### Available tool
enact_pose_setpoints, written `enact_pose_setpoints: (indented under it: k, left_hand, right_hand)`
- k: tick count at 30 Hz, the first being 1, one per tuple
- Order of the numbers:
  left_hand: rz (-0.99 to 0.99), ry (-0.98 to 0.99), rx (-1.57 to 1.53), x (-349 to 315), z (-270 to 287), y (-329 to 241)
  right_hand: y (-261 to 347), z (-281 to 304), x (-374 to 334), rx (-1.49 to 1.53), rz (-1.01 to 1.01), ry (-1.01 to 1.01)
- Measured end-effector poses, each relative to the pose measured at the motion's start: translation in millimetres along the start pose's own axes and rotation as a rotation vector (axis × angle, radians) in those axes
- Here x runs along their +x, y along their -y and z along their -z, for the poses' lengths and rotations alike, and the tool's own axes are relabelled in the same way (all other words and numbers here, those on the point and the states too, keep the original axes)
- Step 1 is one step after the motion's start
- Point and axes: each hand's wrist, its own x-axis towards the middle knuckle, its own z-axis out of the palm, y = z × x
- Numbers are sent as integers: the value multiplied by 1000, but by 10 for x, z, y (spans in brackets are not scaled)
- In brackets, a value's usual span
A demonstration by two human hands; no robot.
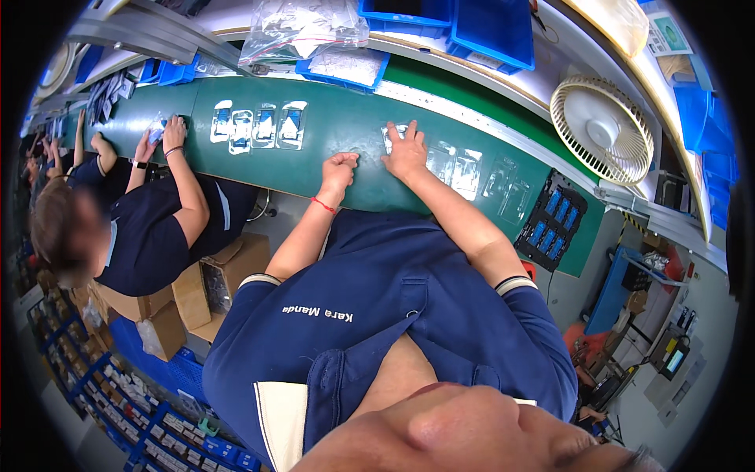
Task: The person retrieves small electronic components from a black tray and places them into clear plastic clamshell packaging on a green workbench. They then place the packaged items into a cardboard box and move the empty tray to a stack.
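Note:
My right hand (406, 151) lies on the green bench with its fingers spread, pressing on a clear plastic blister pack (387, 138) that it partly covers. To its left, my left hand (339, 171) is held just over the bench, fingers curled into a pinch. Whatever that pinch may hold is too small to make out. Right of my right hand, more clear blister packs (467, 171) lie in a row; the farther ones look like bare clear shells (500, 178). Several packs with blue-and-white contents (292, 126) lie in a row to the left.
A black tray (550, 219) with blue parts lies at the bench's right end, near a white fan (602, 130). Blue bins (491, 35) and a clear plastic bag (303, 31) line the back. At left, a co-worker (157, 228) handles a small pack; cardboard boxes (232, 275) stand behind.

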Motion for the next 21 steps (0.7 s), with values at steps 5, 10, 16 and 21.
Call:
enact_pose_setpoints:
  k: [5,10,16,21]
  left_hand:
    - [-17,82,-36,21,-99,-23]
    - [-27,394,-322,49,-164,-149]
    - [45,498,-383,-53,-189,-301]
    - [39,548,-471,-52,-231,-267]
  right_hand:
    - [-96,24,22,326,20,16]
    - [-197,-64,31,969,87,82]
    - [-192,266,-180,1276,65,269]
    - [-240,168,-186,1509,44,307]
